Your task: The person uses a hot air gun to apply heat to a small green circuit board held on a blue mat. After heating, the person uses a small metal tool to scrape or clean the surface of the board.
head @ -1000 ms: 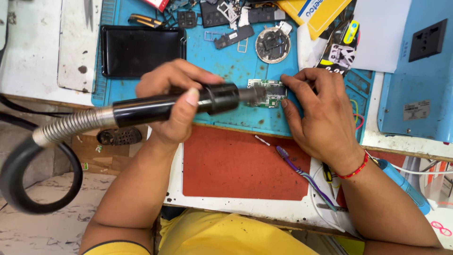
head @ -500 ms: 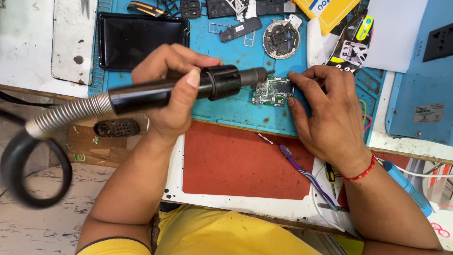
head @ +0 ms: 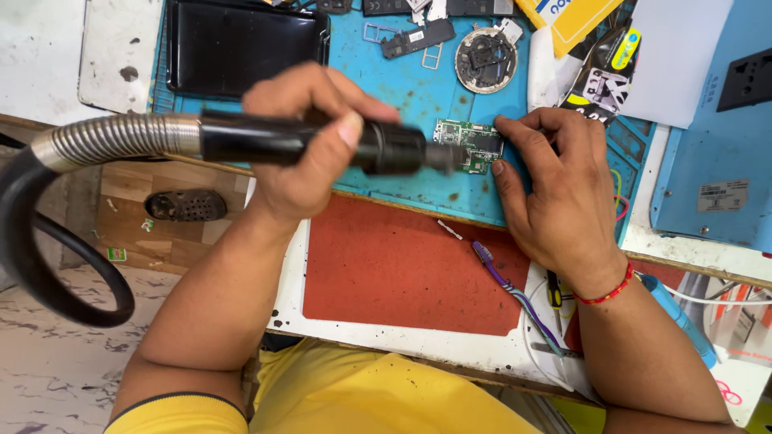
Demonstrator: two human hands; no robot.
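My left hand (head: 310, 141) grips a black hot-air wand (head: 322, 143) with a ribbed metal hose (head: 112, 138) trailing left into a black cable. Its nozzle tip points right at a small green circuit board (head: 470, 143) lying on the blue work mat (head: 402, 80). My right hand (head: 555, 189) rests on the mat at the board's right edge, with fingertips touching the board and pinning it flat. A red thread band circles that wrist.
A red mat (head: 402, 265) lies in front of the blue one, with a purple toothbrush (head: 503, 281) on it. A black phone screen (head: 241, 44), a round metal part (head: 485, 60), small phone parts and yellow packaging (head: 567, 20) sit at the back. A sandal (head: 186, 205) lies on the floor.
The view has shifted, so the bench sits lower in frame. The wand has stayed aimed at the board, moving slightly, and my right hand keeps holding the board.
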